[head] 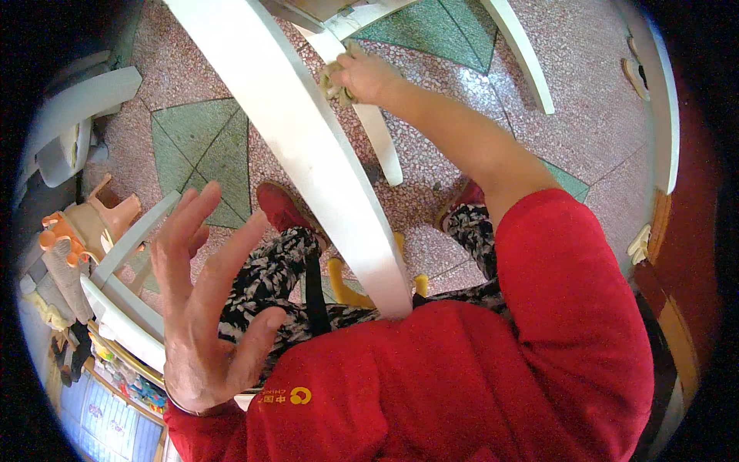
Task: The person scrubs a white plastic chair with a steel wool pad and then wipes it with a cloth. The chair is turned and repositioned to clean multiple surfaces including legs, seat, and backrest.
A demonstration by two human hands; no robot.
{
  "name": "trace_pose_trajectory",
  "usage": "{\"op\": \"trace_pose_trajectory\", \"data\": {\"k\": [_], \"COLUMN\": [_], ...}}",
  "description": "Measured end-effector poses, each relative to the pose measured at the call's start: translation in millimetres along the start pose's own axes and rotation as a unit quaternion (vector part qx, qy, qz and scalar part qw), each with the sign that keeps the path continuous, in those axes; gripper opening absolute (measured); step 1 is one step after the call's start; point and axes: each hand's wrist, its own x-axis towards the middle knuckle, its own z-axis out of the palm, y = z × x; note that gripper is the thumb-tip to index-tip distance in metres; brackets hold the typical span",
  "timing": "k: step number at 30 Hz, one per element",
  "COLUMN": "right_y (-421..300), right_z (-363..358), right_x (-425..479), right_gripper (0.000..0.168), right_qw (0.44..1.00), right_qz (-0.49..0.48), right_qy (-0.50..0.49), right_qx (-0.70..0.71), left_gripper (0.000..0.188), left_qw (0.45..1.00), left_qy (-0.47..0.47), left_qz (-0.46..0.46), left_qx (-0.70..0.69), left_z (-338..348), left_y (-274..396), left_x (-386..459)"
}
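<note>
A long white curved furniture leg (300, 144) slants across the view, its near end against my red shirt. My right hand (369, 75) reaches past it with the arm stretched out. In that hand is a crumpled beige-green cloth (332, 84), pressed on a shorter white leg (378, 144) of what looks like the same piece. Another white curved leg (525, 63) stands out at the upper right. My left hand (199, 306) is raised at the left, fingers apart, with nothing in it. It appears apart from the long leg.
Terrazzo floor (202, 75) with green diamond insets lies below. At the left are a white furniture frame (130, 309), an orange plastic item (115, 213) and a pale curved piece (86, 104). Yellow stool legs (346, 286) show beneath me. Light-coloured shoes (639, 245) are at the right.
</note>
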Motion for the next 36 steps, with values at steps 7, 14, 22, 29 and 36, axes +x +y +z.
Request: {"op": "trace_pose_trajectory", "data": {"k": [7, 14, 22, 29, 36], "right_y": [-48, -99, -64, -34, -97], "right_z": [41, 67, -16, -99, 19], "right_x": [-103, -193, -203, -193, -164], "right_gripper": [0.037, 0.047, 0.058, 0.055, 0.056], "right_qw": [0.997, 0.982, 0.919, 0.790, 0.517], "right_qz": [0.025, -0.016, 0.041, 0.297, 0.188], "right_qy": [0.015, -0.157, -0.385, 0.015, -0.036], "right_qx": [0.066, 0.102, 0.073, 0.536, 0.834], "left_gripper": [0.063, 0.049, 0.034, 0.085, 0.063], "left_qw": [0.999, 0.970, 0.939, 0.768, 0.559], "left_qy": [0.035, 0.162, -0.283, -0.227, 0.003], "left_qz": [0.022, 0.153, 0.007, -0.303, -0.322], "left_qx": [0.023, 0.097, 0.197, -0.517, -0.764], "left_z": [6, 41, 115, 224, 311], "left_y": [-11, -70, -98, -96, -141], "left_x": [-17, -5, 70, 74, 65]}}
